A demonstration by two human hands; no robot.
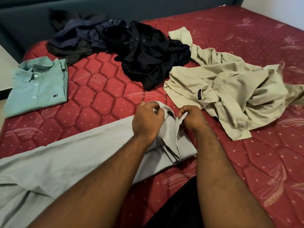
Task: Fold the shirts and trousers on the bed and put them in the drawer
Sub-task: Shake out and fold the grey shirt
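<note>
red mattress (102, 89); grey trousers (74, 153) run off frame, waistband under both hands.

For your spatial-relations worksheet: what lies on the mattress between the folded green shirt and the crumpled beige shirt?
In the head view, the black shirt lies between the folded green shirt and the crumpled beige shirt, with bare red mattress either side.

Grey trousers (65, 155) cut off left.

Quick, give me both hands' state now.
Left hand: closed, gripping the waistband of the grey trousers.
Right hand: closed, pinching the same waistband.
</note>
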